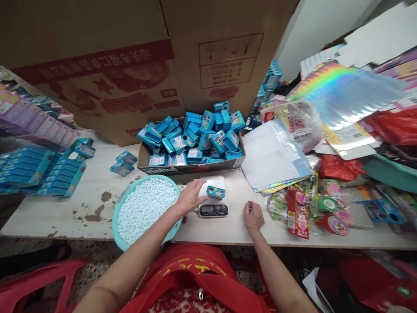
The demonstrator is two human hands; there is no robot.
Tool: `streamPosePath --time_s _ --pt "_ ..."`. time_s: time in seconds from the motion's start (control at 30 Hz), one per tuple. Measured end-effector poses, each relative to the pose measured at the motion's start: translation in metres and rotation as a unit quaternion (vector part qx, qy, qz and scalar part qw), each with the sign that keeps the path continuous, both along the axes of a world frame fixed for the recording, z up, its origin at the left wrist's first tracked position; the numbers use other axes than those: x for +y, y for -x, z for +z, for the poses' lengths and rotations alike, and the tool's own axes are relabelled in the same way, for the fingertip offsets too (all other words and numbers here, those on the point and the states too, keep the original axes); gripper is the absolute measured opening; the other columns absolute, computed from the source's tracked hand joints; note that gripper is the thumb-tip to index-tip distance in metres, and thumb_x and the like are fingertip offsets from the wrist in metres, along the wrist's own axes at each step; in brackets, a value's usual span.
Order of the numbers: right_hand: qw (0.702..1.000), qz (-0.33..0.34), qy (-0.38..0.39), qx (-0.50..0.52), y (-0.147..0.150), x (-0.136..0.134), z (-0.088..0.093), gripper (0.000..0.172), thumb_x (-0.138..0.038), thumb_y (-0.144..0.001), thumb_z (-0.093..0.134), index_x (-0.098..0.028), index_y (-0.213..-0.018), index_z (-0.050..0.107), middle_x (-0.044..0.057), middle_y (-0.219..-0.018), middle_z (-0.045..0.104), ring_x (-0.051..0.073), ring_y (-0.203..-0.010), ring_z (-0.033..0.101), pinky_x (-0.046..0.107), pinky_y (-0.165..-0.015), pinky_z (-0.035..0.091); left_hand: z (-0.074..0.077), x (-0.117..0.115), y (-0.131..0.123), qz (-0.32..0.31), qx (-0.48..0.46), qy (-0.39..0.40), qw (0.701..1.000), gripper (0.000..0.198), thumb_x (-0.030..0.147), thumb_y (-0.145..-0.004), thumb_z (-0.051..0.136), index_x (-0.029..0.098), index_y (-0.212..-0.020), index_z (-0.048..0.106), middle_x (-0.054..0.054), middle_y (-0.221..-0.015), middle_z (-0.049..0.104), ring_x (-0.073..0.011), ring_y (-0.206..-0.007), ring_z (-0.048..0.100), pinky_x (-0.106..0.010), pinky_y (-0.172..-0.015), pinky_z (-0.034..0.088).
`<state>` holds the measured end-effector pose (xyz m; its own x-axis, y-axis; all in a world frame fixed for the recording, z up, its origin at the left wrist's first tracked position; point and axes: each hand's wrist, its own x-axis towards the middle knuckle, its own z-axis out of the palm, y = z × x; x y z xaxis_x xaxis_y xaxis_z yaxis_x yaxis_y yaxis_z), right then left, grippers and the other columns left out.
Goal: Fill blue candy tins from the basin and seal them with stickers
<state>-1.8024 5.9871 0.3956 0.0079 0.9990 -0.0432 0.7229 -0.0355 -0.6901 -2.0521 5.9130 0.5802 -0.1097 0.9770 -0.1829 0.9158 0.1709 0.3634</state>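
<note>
A small digital kitchen scale [213,211] with a white platform sits in front of me, its dark display facing me. On the platform lies one small blue box [216,192]. My left hand [191,196] reaches over the scale's left edge beside that box, fingers stretched out and apart. To the right of the scale, my right hand [254,216] rests on the table in a loose fist; nothing shows in it. Left of the scale stands a turquoise basin [116,226] full of small pale candies [145,206], partly covered by my left forearm.
Behind the scale, an open carton [192,167] holds many blue boxes, with a tall cardboard box [130,69] behind it. Two blue boxes [124,163] lie left of the carton; stacked blue boxes [45,171] stand farther left. Papers [273,154] and candy packets [297,213] crowd the right.
</note>
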Motion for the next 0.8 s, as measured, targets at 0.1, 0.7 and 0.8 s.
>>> streamPosePath --time_s 0.1,0.7,0.8 --pt "1.000 0.004 -0.018 -0.015 0.002 0.000 -0.001 0.035 -0.035 -0.082 0.037 -0.016 -0.095 0.063 0.009 -0.088 0.059 0.020 -0.082 0.053 0.030 -0.073 0.039 -0.020 0.027 -0.020 -0.066 0.005 0.009 0.998 0.058 0.029 -0.076 0.062 0.024 -0.130 0.040 -0.011 -0.134 0.042 -0.0278 -0.122 0.040 -0.040 -0.097 0.039" --pt "0.954 0.122 0.150 0.229 0.068 -0.083 0.045 0.064 -0.064 -0.062 0.054 -0.013 -0.101 0.059 0.012 -0.090 0.064 0.025 -0.079 0.061 0.038 -0.074 0.050 0.092 -0.139 0.120 0.364 0.068 -0.167 0.914 0.042 0.033 -0.079 0.060 0.019 -0.117 0.049 -0.007 -0.114 0.060 -0.0212 -0.105 0.056 -0.032 -0.090 0.043" --pt "0.906 0.148 0.257 0.303 0.115 -0.121 0.064 0.064 -0.067 -0.058 0.059 -0.016 -0.096 0.060 0.010 -0.089 0.067 0.026 -0.081 0.064 0.037 -0.071 0.052 0.086 -0.181 0.174 0.444 0.142 -0.111 0.878 0.035 0.029 -0.080 0.056 0.019 -0.113 0.049 -0.009 -0.110 0.061 -0.0226 -0.103 0.056 -0.031 -0.085 0.043"
